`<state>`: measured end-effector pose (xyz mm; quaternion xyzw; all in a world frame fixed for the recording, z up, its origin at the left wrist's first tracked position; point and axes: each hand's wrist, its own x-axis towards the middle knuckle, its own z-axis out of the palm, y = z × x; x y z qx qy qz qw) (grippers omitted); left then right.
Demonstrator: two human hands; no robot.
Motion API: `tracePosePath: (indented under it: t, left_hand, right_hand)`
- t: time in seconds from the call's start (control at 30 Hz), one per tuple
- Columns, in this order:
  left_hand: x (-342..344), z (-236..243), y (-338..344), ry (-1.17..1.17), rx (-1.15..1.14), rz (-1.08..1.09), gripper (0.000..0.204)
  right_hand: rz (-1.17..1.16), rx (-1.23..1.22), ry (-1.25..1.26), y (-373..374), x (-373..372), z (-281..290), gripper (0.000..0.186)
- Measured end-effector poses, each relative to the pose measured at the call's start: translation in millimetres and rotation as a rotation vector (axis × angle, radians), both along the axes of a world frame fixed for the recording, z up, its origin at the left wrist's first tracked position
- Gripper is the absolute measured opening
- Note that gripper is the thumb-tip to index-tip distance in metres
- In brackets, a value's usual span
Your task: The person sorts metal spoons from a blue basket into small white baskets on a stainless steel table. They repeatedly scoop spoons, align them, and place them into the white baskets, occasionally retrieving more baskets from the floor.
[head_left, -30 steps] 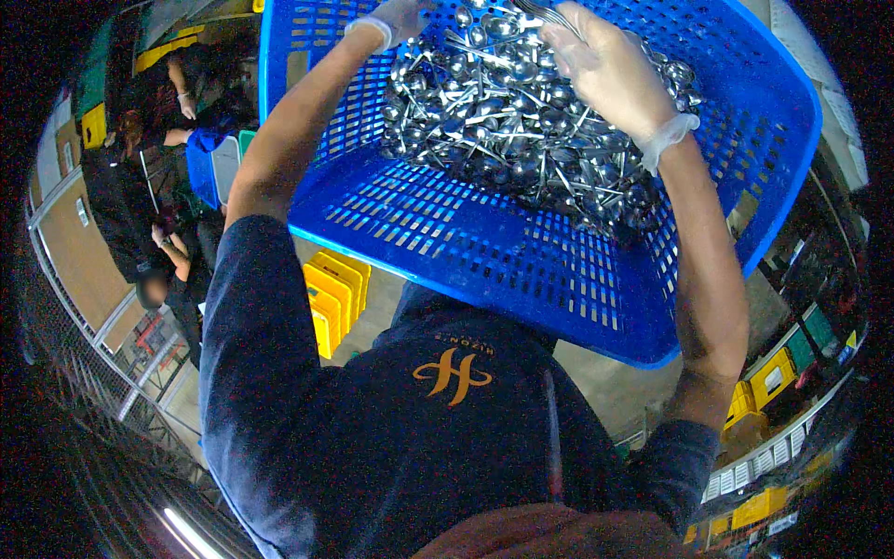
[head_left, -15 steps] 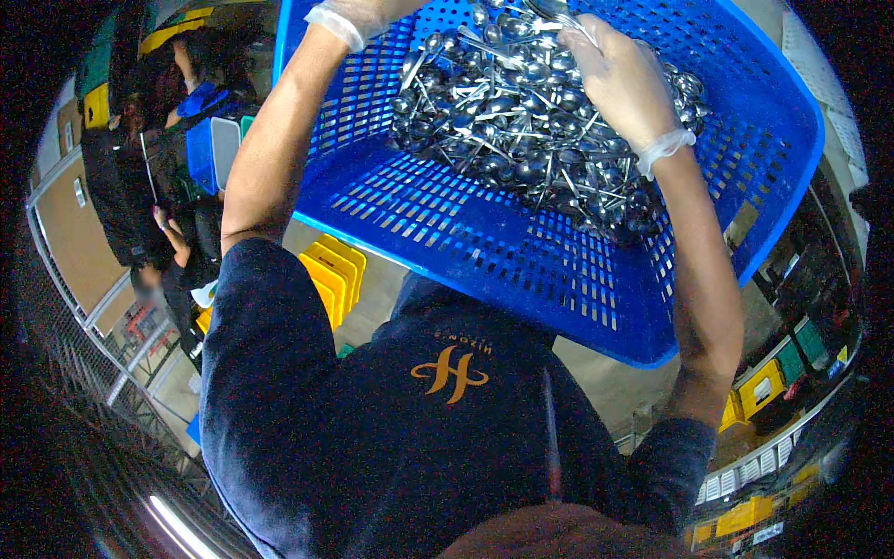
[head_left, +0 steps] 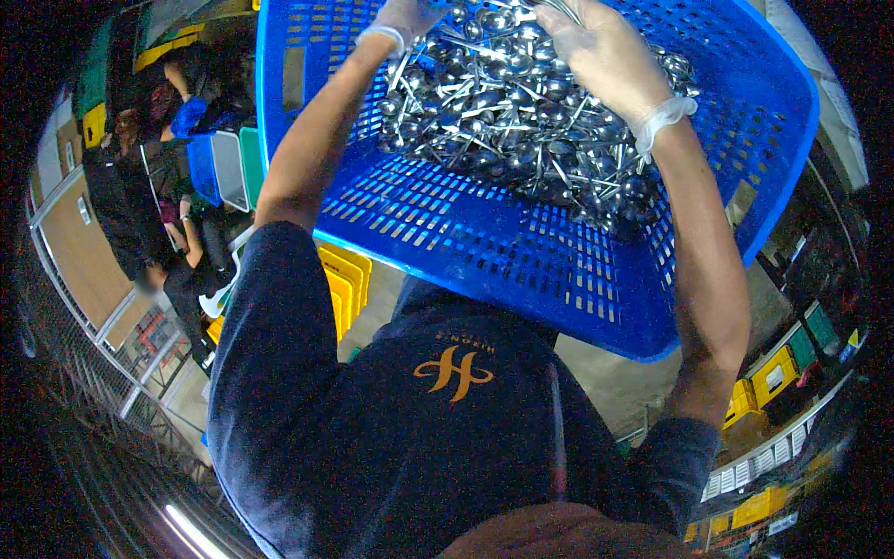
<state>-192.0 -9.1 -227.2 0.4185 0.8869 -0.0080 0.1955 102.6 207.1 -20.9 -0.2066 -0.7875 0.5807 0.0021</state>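
Note:
A large blue perforated basket [head_left: 466,270] holds a heap of steel cutlery [head_left: 521,130], mostly spoons, piled in its upper part. My right hand [head_left: 605,65], in a clear glove, grips several pieces of cutlery [head_left: 562,11] by the top of the heap. My left hand [head_left: 405,19], also gloved, is at the heap's upper left, near the basket's far side; its fingertips are partly cut off by the top edge of the picture, and whether they grip anything cannot be made out.
Co-workers in dark clothes [head_left: 126,214] are at the left, near upright blue, grey and green crates [head_left: 205,168]. Stacked yellow crates [head_left: 343,289] stand below the basket on the left. More yellow crates [head_left: 773,377] sit along the lower right. A mesh fence [head_left: 112,373] runs down the left.
My left hand shifts left, then back right over the heap. My right hand keeps hold of the cutlery with small movements. The co-workers at the left change posture slightly.

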Motion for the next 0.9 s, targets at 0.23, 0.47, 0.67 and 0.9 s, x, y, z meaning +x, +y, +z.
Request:
tracePosePath:
  t: [0.23, 0.47, 0.67, 0.9]
  left_hand:
    - [41, -30, -10, 0.051, -0.094, 0.269, 0.057]
    - [29, 18, -13, -0.048, 0.191, 0.219, 0.036]
    - [96, 198, 37, -1.008, 0.887, 0.605, 0.033]
    - [99, 169, 49, -0.934, 0.846, 0.398, 0.026]
  right_hand:
    - [-0.031, 0.107, -0.042, 7, -3, -7, 0.03]
    - [-0.029, 0.266, -0.005, 9, -1, -26, 0.029]
    - [-0.045, -0.174, 0.024, -12, -4, -5, 0.024]
    - [0.056, -0.324, 0.059, 1, -4, -15, 0.02]
